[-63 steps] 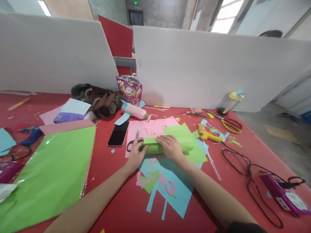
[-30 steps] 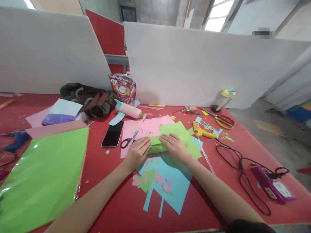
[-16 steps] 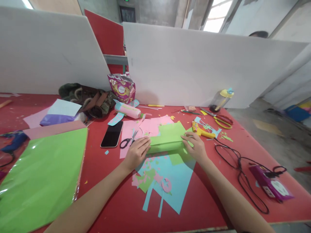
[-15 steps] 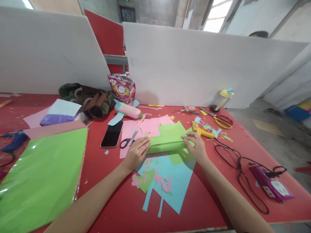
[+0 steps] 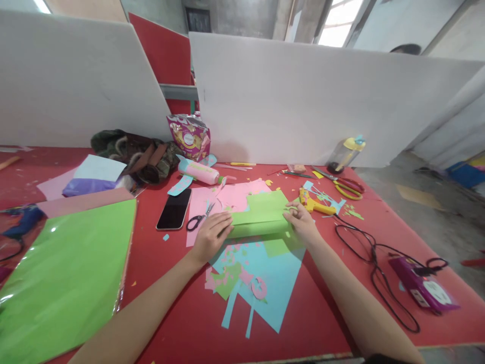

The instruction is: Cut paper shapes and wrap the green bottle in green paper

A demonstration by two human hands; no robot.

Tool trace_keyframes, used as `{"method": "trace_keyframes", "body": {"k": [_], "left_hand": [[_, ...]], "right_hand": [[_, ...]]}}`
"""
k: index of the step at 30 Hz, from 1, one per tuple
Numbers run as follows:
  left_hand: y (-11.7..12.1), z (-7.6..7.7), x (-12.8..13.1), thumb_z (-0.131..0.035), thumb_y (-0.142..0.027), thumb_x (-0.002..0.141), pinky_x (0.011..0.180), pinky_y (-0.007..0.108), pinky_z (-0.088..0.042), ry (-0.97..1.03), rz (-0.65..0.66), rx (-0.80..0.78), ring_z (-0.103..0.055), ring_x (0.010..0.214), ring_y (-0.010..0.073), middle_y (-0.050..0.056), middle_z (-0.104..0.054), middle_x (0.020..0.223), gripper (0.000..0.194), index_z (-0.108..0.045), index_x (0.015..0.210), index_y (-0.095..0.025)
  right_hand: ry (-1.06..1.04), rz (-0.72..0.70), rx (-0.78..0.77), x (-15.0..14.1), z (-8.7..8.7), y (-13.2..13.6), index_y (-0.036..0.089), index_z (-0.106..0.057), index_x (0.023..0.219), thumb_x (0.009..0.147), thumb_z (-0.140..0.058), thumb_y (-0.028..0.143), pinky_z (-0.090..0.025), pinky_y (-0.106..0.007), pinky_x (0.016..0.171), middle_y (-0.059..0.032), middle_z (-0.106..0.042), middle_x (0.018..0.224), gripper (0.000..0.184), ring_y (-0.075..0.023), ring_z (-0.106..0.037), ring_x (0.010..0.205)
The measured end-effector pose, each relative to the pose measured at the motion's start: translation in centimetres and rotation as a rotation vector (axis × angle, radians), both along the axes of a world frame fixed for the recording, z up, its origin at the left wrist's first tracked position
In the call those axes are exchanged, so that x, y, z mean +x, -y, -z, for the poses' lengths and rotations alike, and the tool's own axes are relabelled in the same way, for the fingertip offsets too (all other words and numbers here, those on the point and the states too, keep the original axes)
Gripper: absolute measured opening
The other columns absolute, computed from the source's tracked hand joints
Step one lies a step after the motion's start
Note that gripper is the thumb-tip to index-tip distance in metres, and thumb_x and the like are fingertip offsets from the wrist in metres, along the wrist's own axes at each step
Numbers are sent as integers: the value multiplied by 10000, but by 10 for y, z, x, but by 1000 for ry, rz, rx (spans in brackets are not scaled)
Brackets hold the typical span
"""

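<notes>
A green paper sheet (image 5: 259, 225), its near side curled over into a roll, lies between my hands. My left hand (image 5: 214, 232) rests on the roll's left end, fingers together and pressing it. At the right end, my right hand (image 5: 302, 221) grips the paper's edge between bent fingers and thumb. Beneath the roll are a blue sheet (image 5: 280, 288) and a pink sheet (image 5: 229, 194). Scissors with black handles (image 5: 195, 222) lie just left of my left hand. A yellow glue gun (image 5: 316, 205) lies beyond my right hand.
A phone (image 5: 174, 210) lies left of the scissors. Behind stand a pink paper figure (image 5: 200, 172), a snack bag (image 5: 189, 136) and a bottle (image 5: 346, 154). A cable runs to a purple power strip (image 5: 422, 285) at right. A green sheet pack (image 5: 68, 278) covers the left side.
My right hand has shifted slightly on the roll's right end, its fingers now more bent. The near part of the paper looks more rounded. My left hand stays almost in place.
</notes>
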State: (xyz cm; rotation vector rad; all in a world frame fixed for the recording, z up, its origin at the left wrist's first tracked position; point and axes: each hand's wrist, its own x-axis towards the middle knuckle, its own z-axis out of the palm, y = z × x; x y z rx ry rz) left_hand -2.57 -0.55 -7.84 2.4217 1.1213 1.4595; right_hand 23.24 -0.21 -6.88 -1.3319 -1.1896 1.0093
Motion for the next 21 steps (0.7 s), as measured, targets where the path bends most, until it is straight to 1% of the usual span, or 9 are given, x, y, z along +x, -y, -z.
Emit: {"method": "trace_keyframes", "body": {"k": [3, 5, 9, 13, 17, 21], "left_hand": [[-2, 0, -3, -542, -199, 751, 775, 370, -490, 45, -32, -35, -602, 838, 186, 92, -662, 835, 107, -618, 792, -136], [-3, 1, -7, -541, -200, 750, 780, 362, -487, 69, -32, -77, -599, 841, 181, 92, -657, 838, 97, -612, 764, -135], [-6, 4, -17, -535, -218, 747, 817, 363, -472, 105, -17, -194, -584, 891, 178, 98, -630, 931, 101, -601, 742, -142], [-7, 7, -21, -529, -245, 748, 799, 367, -476, 153, -20, -336, -576, 901, 185, 107, -601, 980, 120, -588, 738, -141], [-7, 7, -20, -535, -289, 731, 751, 353, -488, 218, -47, -427, -545, 911, 188, 84, -564, 968, 142, -587, 723, -156], [-7, 5, -20, -582, -304, 677, 678, 296, -482, 285, -105, -507, -523, 827, 165, 51, -503, 878, 147, -593, 715, -162]], "right_hand": [[-42, 3, -3, -1, 1, -3, 219, -465, 811, 599, -602, 342, -222, -205, 422, 99, -270, 510, 281, -70, -252, 420], [-58, 8, -9, -2, 0, -5, 219, -474, 799, 591, -606, 343, -217, -207, 420, 99, -271, 506, 275, -71, -254, 416], [-67, 15, -36, -2, 0, -8, 213, -490, 763, 577, -616, 347, -216, -211, 412, 96, -297, 496, 262, -71, -276, 405], [-60, 32, -53, -2, 1, -9, 214, -499, 742, 571, -618, 364, -227, -216, 412, 93, -316, 480, 258, -77, -303, 406], [-37, 52, -56, -3, 0, -9, 208, -510, 698, 560, -629, 353, -220, -218, 414, 85, -338, 477, 232, -76, -296, 413], [-9, 62, -62, -3, -2, -9, 203, -520, 661, 546, -639, 350, -222, -221, 414, 76, -366, 479, 221, -77, -304, 418]]}}
